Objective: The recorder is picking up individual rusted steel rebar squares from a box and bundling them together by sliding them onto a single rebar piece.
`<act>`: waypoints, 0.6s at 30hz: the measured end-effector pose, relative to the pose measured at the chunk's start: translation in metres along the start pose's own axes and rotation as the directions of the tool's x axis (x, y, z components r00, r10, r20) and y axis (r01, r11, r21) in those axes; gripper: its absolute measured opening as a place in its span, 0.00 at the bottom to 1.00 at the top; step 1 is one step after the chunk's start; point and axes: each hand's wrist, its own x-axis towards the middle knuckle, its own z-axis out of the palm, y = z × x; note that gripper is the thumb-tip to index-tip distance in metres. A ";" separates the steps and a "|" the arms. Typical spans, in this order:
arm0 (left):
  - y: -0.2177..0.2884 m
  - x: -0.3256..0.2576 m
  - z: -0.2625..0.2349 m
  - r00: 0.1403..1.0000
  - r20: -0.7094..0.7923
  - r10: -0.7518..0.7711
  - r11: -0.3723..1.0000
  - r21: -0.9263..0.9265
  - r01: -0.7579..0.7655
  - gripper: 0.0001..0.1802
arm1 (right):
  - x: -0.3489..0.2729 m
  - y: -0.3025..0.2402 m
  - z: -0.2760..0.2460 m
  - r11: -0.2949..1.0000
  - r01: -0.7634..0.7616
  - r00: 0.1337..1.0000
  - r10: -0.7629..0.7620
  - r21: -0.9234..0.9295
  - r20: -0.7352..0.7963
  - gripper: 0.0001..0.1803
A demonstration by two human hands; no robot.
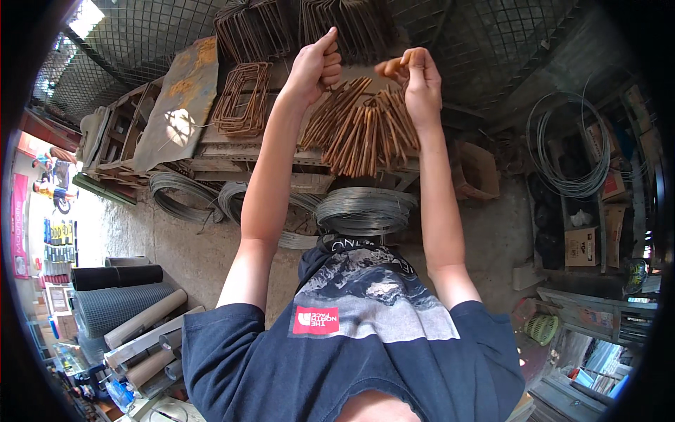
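Observation:
My left hand [316,70] is closed in a fist with the thumb stretched out, raised over the far part of a workbench. Across from it my right hand [422,81] is curled, fingertips pinched toward the left; whatever either hand grips is hidden or too thin to make out. Below and between them, a fanned pile of rusty, bent metal rods [362,137] rests on the bench, its near ends spread toward me. Just left of my left forearm lies a stack of rusty rectangular rebar stirrups [242,98].
Coils of grey wire [365,211] lie under the bench's near edge. More rusty stirrups [256,32] stand against the mesh wall at the back. A cardboard box [476,169] sits right of the bench, a hanging wire coil [569,151] farther right. Rolls of mesh [123,309] lie at left.

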 end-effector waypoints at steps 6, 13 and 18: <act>0.003 0.000 -0.001 0.999 0.042 0.011 0.999 0.052 -0.013 0.24 | 0.007 -0.010 0.006 0.883 -0.337 0.941 0.329 -0.327 -0.082 0.20; 0.001 0.003 0.002 1.000 0.019 -0.025 0.998 -0.064 0.026 0.24 | 0.011 0.013 -0.004 0.847 -0.478 0.877 0.445 -0.233 -0.179 0.26; 0.001 0.005 0.001 0.999 -0.006 -0.033 0.995 -0.091 0.032 0.24 | 0.018 0.006 -0.005 0.637 -0.536 0.809 0.576 -0.554 -0.120 0.30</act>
